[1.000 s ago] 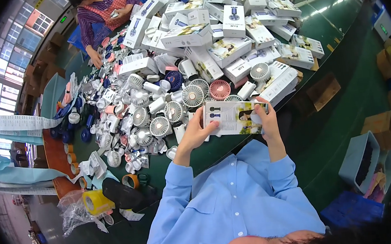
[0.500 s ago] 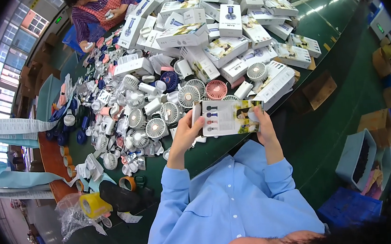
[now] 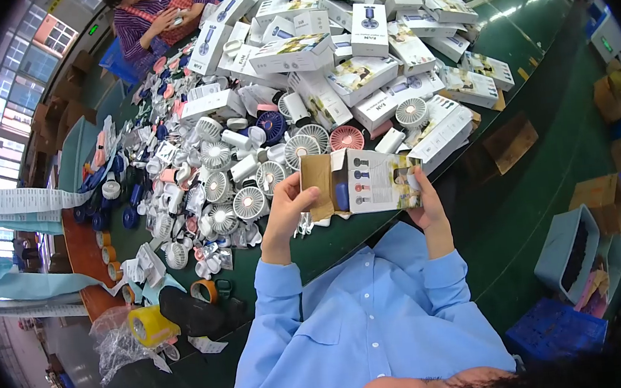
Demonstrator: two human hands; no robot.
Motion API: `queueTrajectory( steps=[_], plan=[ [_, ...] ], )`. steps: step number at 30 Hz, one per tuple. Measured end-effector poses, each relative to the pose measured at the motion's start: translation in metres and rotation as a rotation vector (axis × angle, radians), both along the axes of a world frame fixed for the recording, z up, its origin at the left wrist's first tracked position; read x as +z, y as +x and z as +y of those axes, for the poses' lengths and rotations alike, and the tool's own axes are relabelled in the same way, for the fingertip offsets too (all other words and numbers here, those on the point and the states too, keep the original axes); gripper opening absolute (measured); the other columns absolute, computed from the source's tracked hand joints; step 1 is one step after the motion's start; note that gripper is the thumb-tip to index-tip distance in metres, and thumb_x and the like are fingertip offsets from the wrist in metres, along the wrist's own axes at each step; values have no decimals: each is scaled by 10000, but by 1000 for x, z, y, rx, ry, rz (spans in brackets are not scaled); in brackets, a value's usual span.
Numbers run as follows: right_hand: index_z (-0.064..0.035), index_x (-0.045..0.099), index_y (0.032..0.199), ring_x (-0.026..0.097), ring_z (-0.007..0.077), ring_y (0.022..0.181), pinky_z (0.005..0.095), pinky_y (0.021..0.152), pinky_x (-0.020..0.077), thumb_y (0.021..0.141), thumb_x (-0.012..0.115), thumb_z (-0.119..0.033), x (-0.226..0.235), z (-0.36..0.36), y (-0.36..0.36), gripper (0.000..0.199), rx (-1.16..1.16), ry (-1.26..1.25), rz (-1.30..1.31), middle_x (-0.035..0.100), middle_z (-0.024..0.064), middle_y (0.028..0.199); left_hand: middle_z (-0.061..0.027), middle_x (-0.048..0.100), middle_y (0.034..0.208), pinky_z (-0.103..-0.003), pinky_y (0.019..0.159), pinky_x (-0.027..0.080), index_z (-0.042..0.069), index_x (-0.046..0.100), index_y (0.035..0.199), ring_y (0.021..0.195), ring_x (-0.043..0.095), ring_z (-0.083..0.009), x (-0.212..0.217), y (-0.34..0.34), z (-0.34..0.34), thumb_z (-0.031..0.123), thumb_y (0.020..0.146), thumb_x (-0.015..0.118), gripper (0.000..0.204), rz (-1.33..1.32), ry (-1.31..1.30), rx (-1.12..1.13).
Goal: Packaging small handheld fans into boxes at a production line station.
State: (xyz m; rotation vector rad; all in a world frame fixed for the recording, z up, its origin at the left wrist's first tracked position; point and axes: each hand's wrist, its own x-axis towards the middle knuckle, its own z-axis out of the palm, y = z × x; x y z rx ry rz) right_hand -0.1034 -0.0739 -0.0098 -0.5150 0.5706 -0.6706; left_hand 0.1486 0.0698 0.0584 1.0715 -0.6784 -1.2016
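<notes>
At the far left, long white paper strips (image 3: 20,201) hang beside bright windows. Below them a yellow tape roll (image 3: 148,326) lies on the green worktop (image 3: 520,196), next to clear plastic wrap. Moving right, a dense heap of small handheld fans (image 3: 236,194), white, pink and dark blue, covers the worktop.

At the centre, the person's left hand (image 3: 287,210) is closed in a grip on the left end of a small white product box (image 3: 369,182), fingers curled around the open brown flaps. The box is held up off the worktop, just in front of the person's blue-shirted chest. Its long axis runs left to right, spanning from one hand to the other. The right hand (image 3: 427,205) grips the box's right end, thumb on the printed face. Both hands touch the box, so neither is nearer.

Behind and to the right, stacked white boxes (image 3: 356,47) pile high. At the top left, another person in a patterned top (image 3: 159,14) works with their own hands. At the far right, a grey bin (image 3: 578,250) sits on the floor.
</notes>
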Motion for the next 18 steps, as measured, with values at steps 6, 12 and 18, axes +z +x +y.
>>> queueTrajectory(
  steps=[6, 12, 18],
  plan=[
    [-58, 441, 1278, 619, 294, 1005, 459, 747, 554, 944, 407, -396, 0, 8, 14, 477, 157, 207, -180, 592, 137, 1163, -141, 564, 1177, -367, 892, 481, -22, 414, 1279, 1050, 587, -237, -14, -6, 0, 191, 875, 481, 462, 497, -151, 97],
    [-23, 376, 1325, 597, 360, 1028, 524, 767, 540, 908, 405, -294, -5, 16, 15, 499, 193, 194, -314, 552, 191, 1212, -137, 571, 1194, -367, 889, 502, 23, 440, 1288, 1043, 597, -237, -22, -23, -14, 354, 961, 369, 470, 861, -290, 173],
    [-30, 362, 1335, 594, 321, 1047, 506, 790, 537, 943, 377, -317, -5, 17, 16, 486, 238, 178, -336, 544, 174, 1228, -110, 595, 1158, -374, 906, 482, 30, 469, 1271, 1004, 607, -203, -49, -17, -13, 496, 944, 378, 576, 1198, -647, -279]
  ],
)
